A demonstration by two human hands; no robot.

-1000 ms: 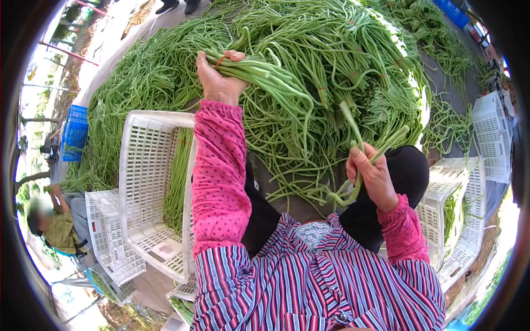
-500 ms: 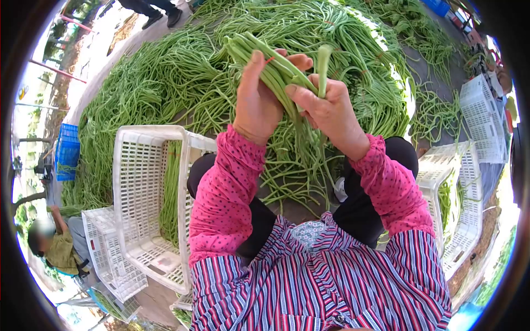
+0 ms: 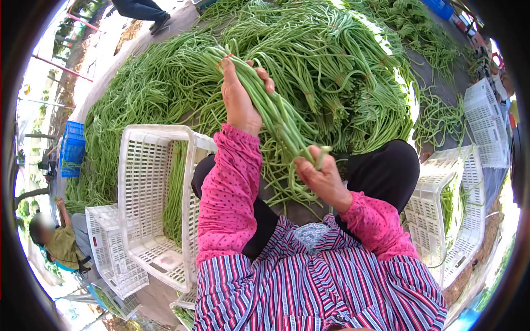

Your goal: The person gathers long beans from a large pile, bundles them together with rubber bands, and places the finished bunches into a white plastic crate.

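Observation:
A bunch of long green beans [image 3: 268,107] slants across the space in front of me, with a thin red band near its upper end. My left hand [image 3: 243,99] is closed round the upper part, thumb on the near side and fingertips showing beyond the stems. Lower down, my right hand [image 3: 326,177] is closed on the beans of the same bunch, and a short pale green end sticks up between thumb and fingers. The loose tails hang below in a tangle. Behind both hands spreads a big heap of long beans [image 3: 154,94], some tied with red bands.
At my left stands a white plastic crate [image 3: 127,193] with long beans along one side. Another white crate [image 3: 469,220] on my right holds beans too. A blue crate [image 3: 72,149] sits at far left, near a seated person [image 3: 66,243]. Someone's legs [image 3: 141,11] show at the top.
My right hand has slid down and away from my left hand along the bunch. The bunch now lies stretched between them, and my left hand has shifted slightly left.

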